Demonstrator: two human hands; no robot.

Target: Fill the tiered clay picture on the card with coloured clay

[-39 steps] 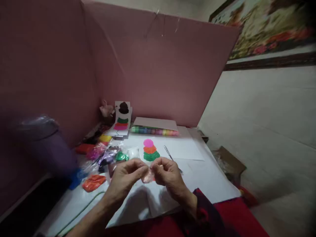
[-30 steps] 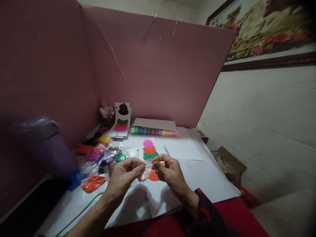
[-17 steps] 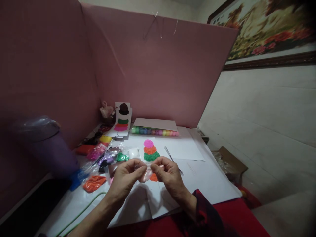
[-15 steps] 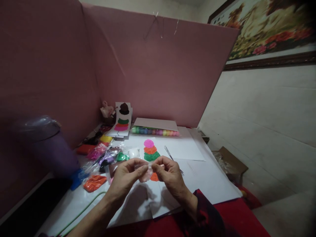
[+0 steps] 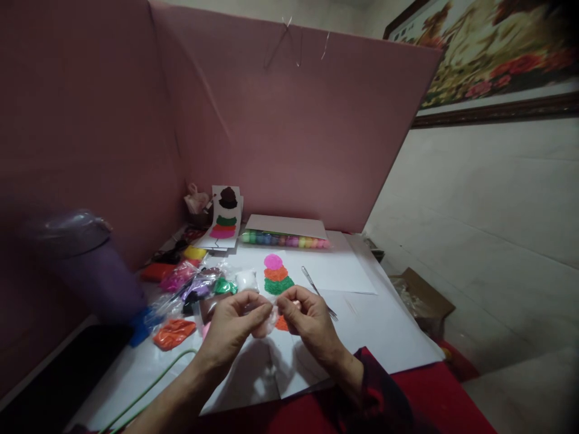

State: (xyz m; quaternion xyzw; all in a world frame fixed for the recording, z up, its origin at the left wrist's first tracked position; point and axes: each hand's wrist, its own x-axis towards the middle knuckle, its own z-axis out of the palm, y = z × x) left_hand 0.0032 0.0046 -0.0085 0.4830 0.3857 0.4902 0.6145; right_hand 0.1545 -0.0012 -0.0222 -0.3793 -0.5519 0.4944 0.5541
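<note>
My left hand (image 5: 233, 327) and my right hand (image 5: 306, 318) meet above the white paper (image 5: 362, 325), fingers pinched on a small clear plastic packet (image 5: 268, 323) with pale pink material inside. Just beyond my fingers lies a paper figure of stacked clay patches (image 5: 275, 275): pink on top, then orange, then green, with another orange patch partly hidden behind my right hand. A thin metal tool (image 5: 316, 292) lies on the paper right of the figure.
Several clay packets (image 5: 190, 288) in orange, pink, purple and green lie at the left. A sample card (image 5: 225, 222) leans at the back beside a row of coloured clay tubs (image 5: 284, 241). A purple bin (image 5: 85, 265) stands left. Pink partition walls enclose the desk.
Both hands stay pinched on the packet and work it slightly; the fingers have drawn closer together. The view has shifted a little.
</note>
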